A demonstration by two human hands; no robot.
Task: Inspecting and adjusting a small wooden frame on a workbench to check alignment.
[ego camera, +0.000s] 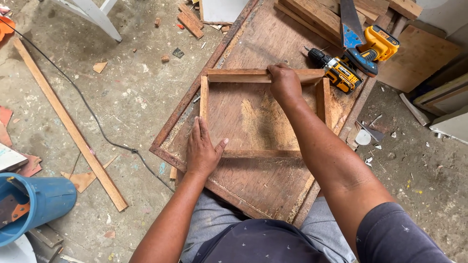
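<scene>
Head view: left hand (pixel 204 150) hides wooden frame (pixel 262 76) near-left corner; right hand (pixel 284 83) covers far rail

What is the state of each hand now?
Left hand: open, flat on the wooden frame.
Right hand: closed, gripping the frame's far rail.

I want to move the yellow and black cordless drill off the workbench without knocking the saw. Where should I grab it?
Probably by the drill's handle, between motor body and battery base, coming from the near side. It lies on its side, chuck pointing left, and the handsaw lies along its far side, so the near side looks freer.
</scene>
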